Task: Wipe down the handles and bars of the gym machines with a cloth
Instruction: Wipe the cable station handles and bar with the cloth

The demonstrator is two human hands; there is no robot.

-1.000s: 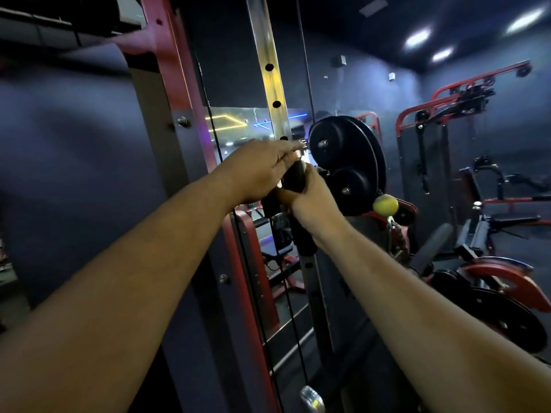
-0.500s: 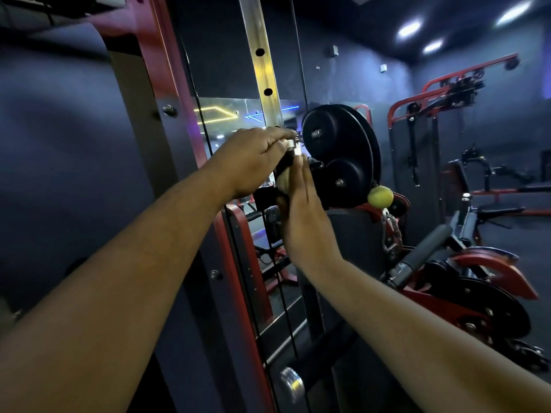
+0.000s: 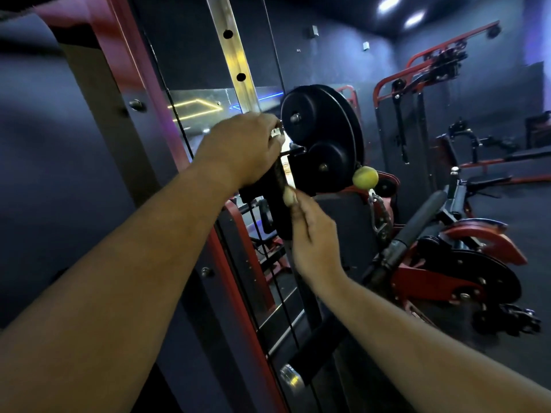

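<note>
Head view: the left hand (image 3: pixel 244 150) curls its fingers around the top of a black handle (image 3: pixel 278 201) beside the black pulley wheels (image 3: pixel 322 144). The right hand (image 3: pixel 313 234), flat against the handle earlier, now sits lower, fingertips (image 3: pixel 289 196) pressed together, touching it. No cloth is discernible.

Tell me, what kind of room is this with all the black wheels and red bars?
It looks like a gym. Round black weight plates hang on a red-framed machine, a steel post has holes for setting height, and more red machines and a bench stand along the dark walls.
</note>
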